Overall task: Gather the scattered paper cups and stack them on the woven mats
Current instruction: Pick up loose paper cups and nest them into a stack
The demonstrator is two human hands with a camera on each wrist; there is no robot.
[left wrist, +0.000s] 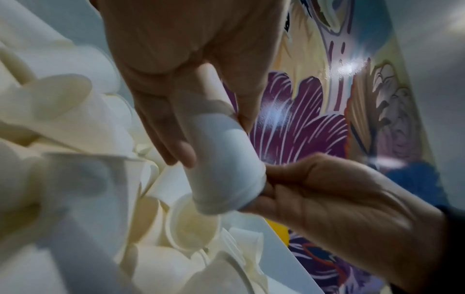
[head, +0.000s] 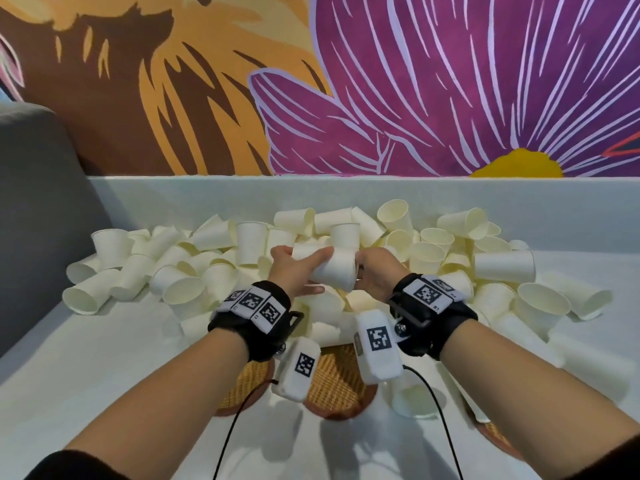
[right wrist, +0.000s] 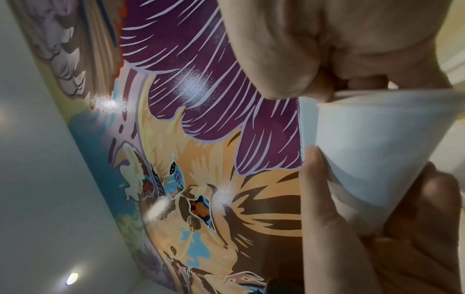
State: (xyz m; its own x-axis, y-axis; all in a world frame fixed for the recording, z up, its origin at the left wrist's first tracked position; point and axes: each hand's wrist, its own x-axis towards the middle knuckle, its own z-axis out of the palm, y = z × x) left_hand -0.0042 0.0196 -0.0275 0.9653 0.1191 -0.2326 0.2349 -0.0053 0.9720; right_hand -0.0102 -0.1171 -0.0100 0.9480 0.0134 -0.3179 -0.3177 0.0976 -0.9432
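At centre frame, the left hand (head: 291,268) and right hand (head: 375,273) both grip a sideways nested paper cup stack (head: 332,270) above the cup pile (head: 433,244); woven mats (head: 332,379) lie lower centre; best to push the cups together squarely, squeezing lightly so the rims keep their shape.

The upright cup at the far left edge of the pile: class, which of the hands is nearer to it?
Left. The left hand lies right of the upright cup, across part of the pile; the right hand is farther right still.

Lounge-like room, floral mural (head: 450,81), grey sofa (head: 38,202)
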